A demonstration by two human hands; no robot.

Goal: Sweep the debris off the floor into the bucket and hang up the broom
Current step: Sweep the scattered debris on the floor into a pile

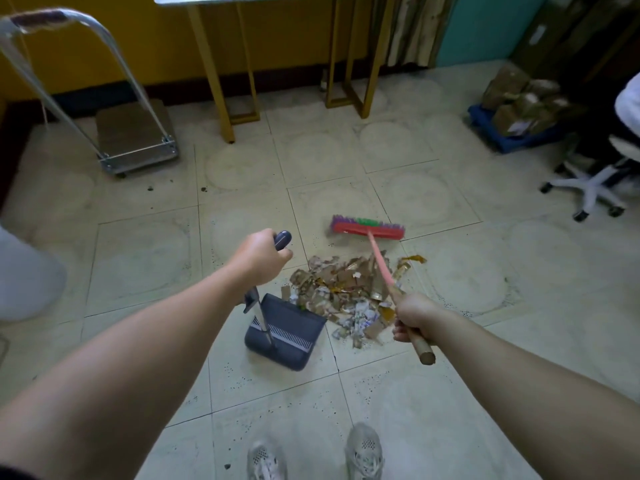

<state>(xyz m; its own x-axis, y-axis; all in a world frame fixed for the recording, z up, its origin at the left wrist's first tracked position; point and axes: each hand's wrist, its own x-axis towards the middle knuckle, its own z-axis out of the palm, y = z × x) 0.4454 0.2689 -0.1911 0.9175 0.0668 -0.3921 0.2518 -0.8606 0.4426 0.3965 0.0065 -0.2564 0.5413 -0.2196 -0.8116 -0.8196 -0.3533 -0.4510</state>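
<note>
You have open tiled floor (450, 393) all round the work, edged by the bench (211, 64) legs ahead, the platform trolley (138, 133) far left and the office chair (588, 181) far right, all well apart from the stroke. By my reading you are mid-sweep: the debris pile (346, 292) lies between broom head and pan, touching the pan's mouth. The broom (379, 261) head sits just beyond the pile; the dustpan (287, 327) rests on the floor. Your left grip (259, 258) is clenched round the pan's handle top, your right grip (415, 315) round the broom shaft near its end. Next, draw the head toward you and leftward, keeping the pan steady.
</note>
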